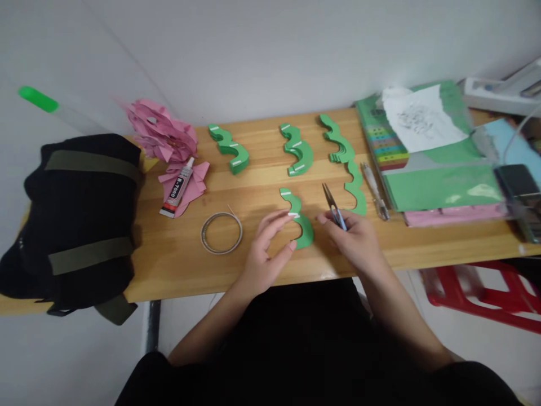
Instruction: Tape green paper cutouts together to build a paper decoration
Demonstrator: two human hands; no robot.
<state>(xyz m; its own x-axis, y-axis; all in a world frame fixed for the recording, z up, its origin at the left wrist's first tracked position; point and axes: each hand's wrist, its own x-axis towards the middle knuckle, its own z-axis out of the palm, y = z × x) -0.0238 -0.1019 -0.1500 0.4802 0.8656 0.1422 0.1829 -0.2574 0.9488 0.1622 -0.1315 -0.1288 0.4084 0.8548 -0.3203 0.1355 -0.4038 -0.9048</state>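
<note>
My left hand (270, 242) holds a wavy green paper cutout (303, 228) against the table, fingertips on its middle and thumb at its lower edge. White strips, apparently tape, cross that cutout. In my right hand (353, 234) is a pair of thread snips (333, 207), blades pointing away from me, fingers closed round the blue handle. Left of my left hand lies a roll of thin tape (203, 239) with its loose end sticking up. Beyond the hands are a left green stack (239, 159) and a middle green stack (305, 155), both with white strips, and plain green cutouts (333, 135).
A black bag (84, 208) fills the left end. Near it are crumpled pink paper (163, 132) and a glue tube (177, 189). To the right lie a pen (374, 190), green sheets in clear packaging (443, 189) and a phone-like dark device (518, 186). A red stool (460, 290) stands below.
</note>
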